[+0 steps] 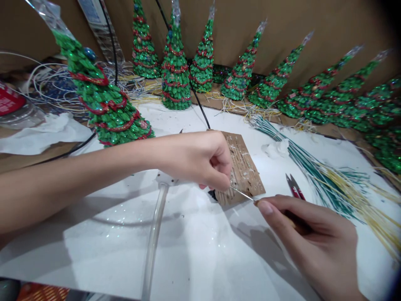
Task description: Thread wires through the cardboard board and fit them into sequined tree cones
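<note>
A big white table top point(219, 259) is seen, with a brown wall behind it. A long row of green glitter trees point(241, 71) with red trim is stood along the back edge, and one bigger tree point(106, 104) is stood near the left side. A thick bunch of green and yellow wires point(328, 184) is laid on the right part of the table, pointing from the back toward the near right corner. A black cable point(200, 106) is run down from the back to the middle. A small brown cardboard piece point(242, 167) is laid flat in the middle of the table, and small red snips point(294, 187) are set just to its right. The left hand point(197, 159) is reached in from the left and is closed, with the thumb and first fingers pinched together over the near edge of the cardboard; a white tool with a clear tube point(155, 238) is held under it. The right hand point(313, 238) is brought in from the lower right, and its fingers are closed around a thin stick. A thin silver pin point(242, 194) is stretched between the two hands, tilted from upper left to lower right. One end is met by the left pinch, the other by the right thumb tip, so both hands are equally near.
</note>
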Available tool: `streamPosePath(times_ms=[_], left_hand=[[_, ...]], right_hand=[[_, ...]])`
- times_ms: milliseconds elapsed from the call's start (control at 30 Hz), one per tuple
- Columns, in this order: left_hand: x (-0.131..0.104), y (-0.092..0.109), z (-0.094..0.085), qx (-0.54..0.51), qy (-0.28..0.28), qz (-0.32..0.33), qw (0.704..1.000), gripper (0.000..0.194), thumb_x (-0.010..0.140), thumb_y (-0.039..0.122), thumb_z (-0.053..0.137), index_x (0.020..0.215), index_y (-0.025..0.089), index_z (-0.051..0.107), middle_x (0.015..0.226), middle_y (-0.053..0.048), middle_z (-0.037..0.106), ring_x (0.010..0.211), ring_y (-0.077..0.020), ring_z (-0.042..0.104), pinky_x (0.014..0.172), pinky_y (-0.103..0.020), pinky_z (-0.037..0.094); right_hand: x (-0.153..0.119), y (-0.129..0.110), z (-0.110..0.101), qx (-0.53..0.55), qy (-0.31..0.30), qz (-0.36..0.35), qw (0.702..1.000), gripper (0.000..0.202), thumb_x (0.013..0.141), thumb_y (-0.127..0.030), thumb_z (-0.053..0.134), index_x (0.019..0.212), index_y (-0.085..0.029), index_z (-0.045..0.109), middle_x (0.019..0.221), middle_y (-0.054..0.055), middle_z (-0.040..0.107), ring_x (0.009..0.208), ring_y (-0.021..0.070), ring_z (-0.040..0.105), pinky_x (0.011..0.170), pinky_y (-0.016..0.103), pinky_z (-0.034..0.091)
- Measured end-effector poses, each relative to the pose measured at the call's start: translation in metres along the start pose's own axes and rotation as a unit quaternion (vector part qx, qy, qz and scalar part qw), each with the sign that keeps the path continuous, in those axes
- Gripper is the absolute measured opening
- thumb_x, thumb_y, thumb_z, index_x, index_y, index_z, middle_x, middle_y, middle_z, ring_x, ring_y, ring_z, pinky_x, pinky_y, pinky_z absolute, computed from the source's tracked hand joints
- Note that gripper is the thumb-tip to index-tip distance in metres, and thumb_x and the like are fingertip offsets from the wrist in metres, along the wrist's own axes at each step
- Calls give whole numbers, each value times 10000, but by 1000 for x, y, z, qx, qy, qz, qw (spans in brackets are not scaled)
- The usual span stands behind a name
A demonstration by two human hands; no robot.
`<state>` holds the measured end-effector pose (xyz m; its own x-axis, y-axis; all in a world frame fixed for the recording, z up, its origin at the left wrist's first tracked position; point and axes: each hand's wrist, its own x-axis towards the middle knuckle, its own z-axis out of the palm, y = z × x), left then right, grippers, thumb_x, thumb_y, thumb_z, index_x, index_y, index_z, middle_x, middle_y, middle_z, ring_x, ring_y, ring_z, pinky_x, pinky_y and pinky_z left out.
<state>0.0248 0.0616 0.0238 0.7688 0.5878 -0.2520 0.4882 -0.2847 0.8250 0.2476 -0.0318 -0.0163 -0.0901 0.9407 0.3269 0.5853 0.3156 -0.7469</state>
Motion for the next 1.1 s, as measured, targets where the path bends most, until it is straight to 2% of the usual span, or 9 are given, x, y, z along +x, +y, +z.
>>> streamPosePath(times_ms=[400,933,1100], left_hand=[[4,-4,7,-23,48,10,999,154,704,199,571,714,115,700,547,18,561,483,-60,471,408,-159,297],[4,-5,8,-21,55,7,998,169,697,187,561,693,116,715,517,27,537,452,-56,435,395,-175,274],[2,0,4,-12,45,-9,999,187,711,182,557,734,128,735,516,27,561,451,-59,459,414,-172,292]], right_hand=[[0,1,-1,-30,9,50,998,185,786,-374,716,665,-233,729,524,-23,621,406,80,414,383,205,334],[0,0,0,-44,8,45,998,232,798,-394,705,658,-210,720,511,-25,605,405,75,425,381,199,323],[0,0,-1,-49,5,40,998,237,803,-404,701,671,-207,721,531,-16,617,408,79,426,384,204,334]])
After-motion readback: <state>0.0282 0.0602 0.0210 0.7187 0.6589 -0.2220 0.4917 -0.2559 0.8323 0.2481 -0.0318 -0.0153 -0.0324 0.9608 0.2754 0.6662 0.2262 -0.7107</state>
